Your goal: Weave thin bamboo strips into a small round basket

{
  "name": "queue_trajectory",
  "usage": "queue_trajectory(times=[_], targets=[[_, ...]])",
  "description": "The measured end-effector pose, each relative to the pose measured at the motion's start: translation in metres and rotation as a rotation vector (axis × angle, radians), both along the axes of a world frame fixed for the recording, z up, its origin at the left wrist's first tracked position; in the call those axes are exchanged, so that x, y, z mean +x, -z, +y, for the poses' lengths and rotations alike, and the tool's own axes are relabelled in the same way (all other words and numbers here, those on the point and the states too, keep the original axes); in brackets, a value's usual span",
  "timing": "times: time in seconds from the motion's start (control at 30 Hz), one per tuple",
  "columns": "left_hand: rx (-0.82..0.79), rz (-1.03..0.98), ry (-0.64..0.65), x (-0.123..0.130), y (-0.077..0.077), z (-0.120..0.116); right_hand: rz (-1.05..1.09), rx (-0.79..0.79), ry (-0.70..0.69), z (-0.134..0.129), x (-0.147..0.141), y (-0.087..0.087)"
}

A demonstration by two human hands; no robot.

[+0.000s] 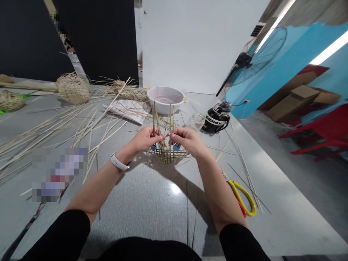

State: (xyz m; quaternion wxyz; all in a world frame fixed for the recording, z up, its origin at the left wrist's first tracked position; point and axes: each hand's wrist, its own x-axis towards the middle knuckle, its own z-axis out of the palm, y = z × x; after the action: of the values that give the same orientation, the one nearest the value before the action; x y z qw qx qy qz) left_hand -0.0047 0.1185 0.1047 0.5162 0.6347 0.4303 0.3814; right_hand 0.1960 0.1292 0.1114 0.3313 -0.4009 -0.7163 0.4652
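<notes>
A small, partly woven bamboo basket (168, 156) stands on the grey table in front of me, with several strips (153, 117) sticking up from it. My left hand (146, 139) is closed at its left side, thumb and fingers pinching thin bamboo strips. From the right, my right hand (187, 139) pinches strips close to the left fingertips. Two blue-ended clips (176, 148) sit on the weave, one under each hand. Which exact strips lie between the fingers is partly hidden.
A white basin (165, 98) of water stands behind the basket, near a black jug (216, 117) and a clear cup (196, 122). Yellow-handled scissors (246, 197) lie at right. Loose strips (67, 121) and a woven ball-like piece (73, 88) cover the left.
</notes>
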Motion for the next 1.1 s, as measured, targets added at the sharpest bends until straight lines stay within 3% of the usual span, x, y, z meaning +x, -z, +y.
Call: queue_trajectory(times=[0.57, 1.1], targets=[[0.060, -0.024, 0.098, -0.007, 0.014, 0.009, 0.057, -0.024, 0.009, -0.005, 0.000, -0.003], [0.109, -0.059, 0.137, -0.008, 0.011, 0.008, -0.003, 0.006, 0.087, -0.003, -0.003, 0.002]])
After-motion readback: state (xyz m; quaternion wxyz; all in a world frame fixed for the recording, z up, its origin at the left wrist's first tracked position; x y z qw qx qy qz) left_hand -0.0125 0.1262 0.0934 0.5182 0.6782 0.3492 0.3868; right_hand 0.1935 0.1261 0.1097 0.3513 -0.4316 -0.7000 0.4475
